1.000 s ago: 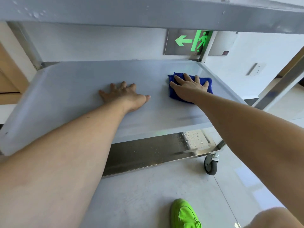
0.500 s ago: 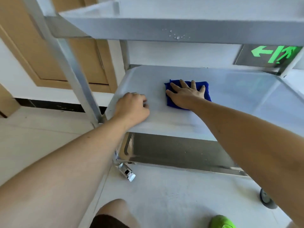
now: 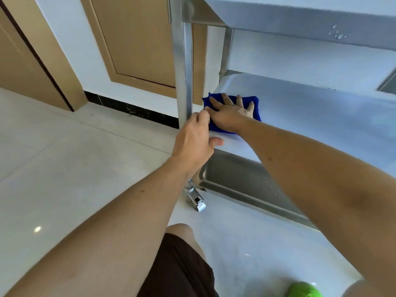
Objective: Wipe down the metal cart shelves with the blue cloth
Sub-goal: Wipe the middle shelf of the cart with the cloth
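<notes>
- Pressing down flat with our right hand (image 3: 230,115), fingers spread wide, on the blue cloth (image 3: 255,108), which sits on the middle shelf (image 3: 310,116) of the metal cart, right at its near corner.
- Cloth pokes out past our fingertips and along the thumb side, so the palm covers most of it. It's lying flat on the shelf, not bunched in a grip.
- Our left hand (image 3: 194,142) is just beside the right one, basically touching it at the knuckles. It's curled at the shelf corner by the upright post (image 3: 183,82), thumb resting on the front lip of the shelf. Looks like the fingers wrap the post or the edge, but they're hidden behind the back of the hand, so we can't say for sure what they're gripping.
- Above both hands is the top shelf (image 3: 310,20), with a few water drops on its front edge.
- Below our forearms is the bottom shelf (image 3: 240,179), shiny and wet-speckled, and under the left wrist a caster brake (image 3: 198,202) sticks out over the pale tiled floor (image 3: 64,157).
- Beyond the left hand: a tan door (image 3: 137,39) and a black baseboard (image 3: 128,108).
- Down near our elbows, a bare knee with dark shorts (image 3: 177,269) and a bit of a green shoe (image 3: 304,290).
</notes>
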